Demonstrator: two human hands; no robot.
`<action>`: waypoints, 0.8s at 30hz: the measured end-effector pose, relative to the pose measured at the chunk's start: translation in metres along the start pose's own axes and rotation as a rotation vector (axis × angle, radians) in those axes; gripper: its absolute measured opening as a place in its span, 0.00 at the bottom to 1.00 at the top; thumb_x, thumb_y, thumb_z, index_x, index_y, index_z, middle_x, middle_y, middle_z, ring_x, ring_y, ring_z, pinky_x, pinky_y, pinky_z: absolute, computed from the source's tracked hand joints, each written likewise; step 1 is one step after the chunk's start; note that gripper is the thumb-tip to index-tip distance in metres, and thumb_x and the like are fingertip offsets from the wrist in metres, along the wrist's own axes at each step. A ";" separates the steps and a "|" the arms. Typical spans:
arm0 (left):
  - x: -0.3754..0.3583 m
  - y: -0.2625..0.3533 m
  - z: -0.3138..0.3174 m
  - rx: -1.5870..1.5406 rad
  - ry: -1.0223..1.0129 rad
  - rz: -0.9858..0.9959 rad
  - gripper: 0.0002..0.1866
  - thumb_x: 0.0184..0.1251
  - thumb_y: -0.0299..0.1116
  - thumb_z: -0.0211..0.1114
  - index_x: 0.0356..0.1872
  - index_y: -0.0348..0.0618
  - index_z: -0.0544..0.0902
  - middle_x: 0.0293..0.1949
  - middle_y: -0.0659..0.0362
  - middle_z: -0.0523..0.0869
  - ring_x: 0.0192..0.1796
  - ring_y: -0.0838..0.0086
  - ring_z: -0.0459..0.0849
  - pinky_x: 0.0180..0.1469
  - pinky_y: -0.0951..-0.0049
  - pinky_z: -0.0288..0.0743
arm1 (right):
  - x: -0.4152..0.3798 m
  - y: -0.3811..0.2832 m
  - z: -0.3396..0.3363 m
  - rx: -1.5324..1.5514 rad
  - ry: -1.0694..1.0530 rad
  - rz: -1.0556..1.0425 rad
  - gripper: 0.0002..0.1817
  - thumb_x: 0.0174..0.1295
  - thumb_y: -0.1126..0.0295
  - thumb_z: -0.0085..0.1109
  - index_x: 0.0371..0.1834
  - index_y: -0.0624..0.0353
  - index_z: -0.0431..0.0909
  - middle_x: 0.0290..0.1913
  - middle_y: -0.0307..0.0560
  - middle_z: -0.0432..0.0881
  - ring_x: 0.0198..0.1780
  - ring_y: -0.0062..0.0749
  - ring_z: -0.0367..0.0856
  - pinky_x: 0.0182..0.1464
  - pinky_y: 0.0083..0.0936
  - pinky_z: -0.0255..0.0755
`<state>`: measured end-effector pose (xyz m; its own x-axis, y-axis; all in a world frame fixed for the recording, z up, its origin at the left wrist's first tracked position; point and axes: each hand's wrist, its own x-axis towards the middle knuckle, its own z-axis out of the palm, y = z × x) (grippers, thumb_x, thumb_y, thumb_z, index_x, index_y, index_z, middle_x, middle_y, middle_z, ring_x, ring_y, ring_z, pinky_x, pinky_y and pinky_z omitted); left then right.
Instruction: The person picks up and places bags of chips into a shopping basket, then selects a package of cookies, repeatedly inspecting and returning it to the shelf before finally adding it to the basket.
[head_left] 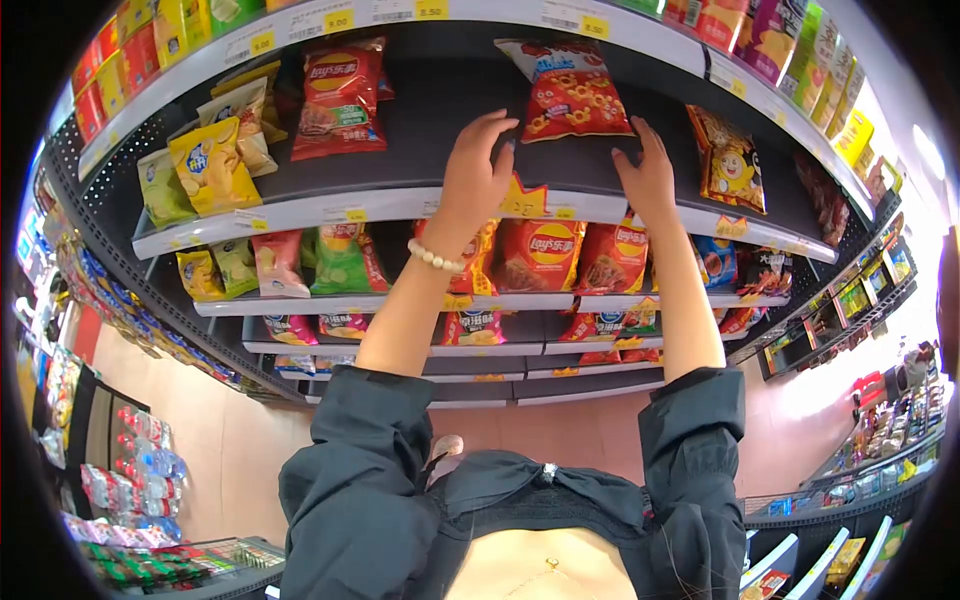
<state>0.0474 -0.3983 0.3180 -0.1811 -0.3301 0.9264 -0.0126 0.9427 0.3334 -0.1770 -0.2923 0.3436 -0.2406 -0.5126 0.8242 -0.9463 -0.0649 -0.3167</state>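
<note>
A red and white bag of ring-shaped snacks (pixel 570 90) stands on the dark upper shelf (pixel 440 110), between my two hands. To its left, my left hand (pixel 478 165) is raised over the shelf, fingers bent forward, thumb apart and nothing held. My right hand (pixel 648 172) reaches up on the other side, open, with its fingertips right at the bag's lower right corner. Further left on this shelf stands a red Lay's chip bag (pixel 340 98). A brown and yellow snack bag (pixel 728 160) leans to the right of my right hand.
Yellow chip bags (pixel 215 165) crowd the shelf's left end. Below the price rail (pixel 380 205), lower shelves hold more bags, including a red Lay's bag (pixel 540 255). Packs of bottles (pixel 135 475) stand on the left, and another rack (pixel 850 470) is on the right.
</note>
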 end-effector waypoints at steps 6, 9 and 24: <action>0.006 -0.020 0.001 0.081 -0.131 -0.052 0.19 0.58 0.27 0.62 0.52 0.38 0.76 0.54 0.45 0.78 0.59 0.52 0.74 0.62 0.61 0.67 | 0.031 0.022 0.034 -0.102 -0.031 0.075 0.33 0.52 0.65 0.63 0.61 0.66 0.66 0.58 0.61 0.73 0.58 0.50 0.73 0.57 0.35 0.69; 0.006 -0.019 -0.001 0.093 -0.169 -0.102 0.21 0.58 0.28 0.62 0.54 0.36 0.74 0.55 0.43 0.77 0.59 0.51 0.73 0.63 0.60 0.66 | 0.030 0.015 0.031 -0.015 -0.053 0.174 0.28 0.53 0.65 0.63 0.56 0.64 0.71 0.50 0.59 0.79 0.51 0.49 0.79 0.52 0.34 0.72; 0.007 -0.016 -0.005 0.050 -0.161 -0.146 0.27 0.58 0.31 0.66 0.60 0.37 0.71 0.56 0.43 0.76 0.58 0.55 0.76 0.58 0.64 0.72 | 0.002 -0.018 0.023 0.734 0.039 0.372 0.06 0.63 0.79 0.54 0.39 0.72 0.72 0.37 0.51 0.80 0.37 0.27 0.81 0.42 0.24 0.81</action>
<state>0.0511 -0.4155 0.3197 -0.3280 -0.4553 0.8277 -0.0983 0.8879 0.4494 -0.1554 -0.3113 0.3399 -0.5312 -0.5816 0.6161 -0.4242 -0.4470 -0.7876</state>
